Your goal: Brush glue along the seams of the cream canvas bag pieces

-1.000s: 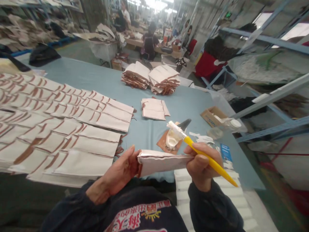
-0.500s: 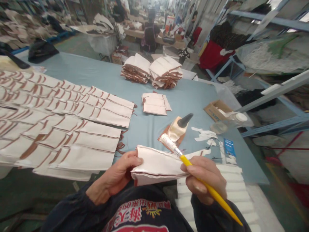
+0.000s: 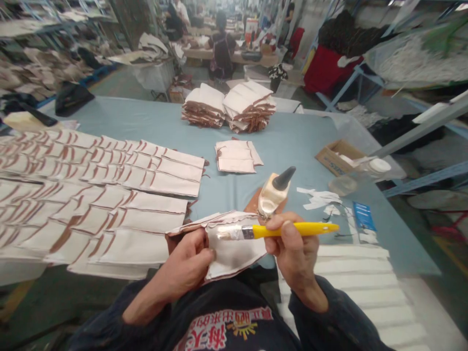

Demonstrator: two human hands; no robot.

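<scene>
My left hand (image 3: 192,261) is closed on the left part of a white fabric piece (image 3: 237,256) with brown edging, held folded open in front of my chest. In my right hand (image 3: 294,248) is a paintbrush (image 3: 296,230) with a yellow handle, lying nearly level. Its white-coated bristles point left over the pale inner face of the fabric; whether they touch it I cannot tell. The right fingers are close to the fabric's right edge. Just beyond stands a cream-coloured bottle (image 3: 272,195) with a dark cone-shaped top, on a brown patch (image 3: 252,202).
Rows of overlapping white pieces (image 3: 146,224) cover the table's left side. Two stacks (image 3: 248,105) stand at the back, with a small pile (image 3: 236,156) nearer. At right are a cardboard box (image 3: 334,158), a clear jar (image 3: 378,168), white scraps (image 3: 320,197) and white strips (image 3: 354,278).
The brush has swung from slanting down right to nearly level, its bristles now over the fabric instead of by the bottle. The fabric has been spread open, and my left hand has turned over it.
</scene>
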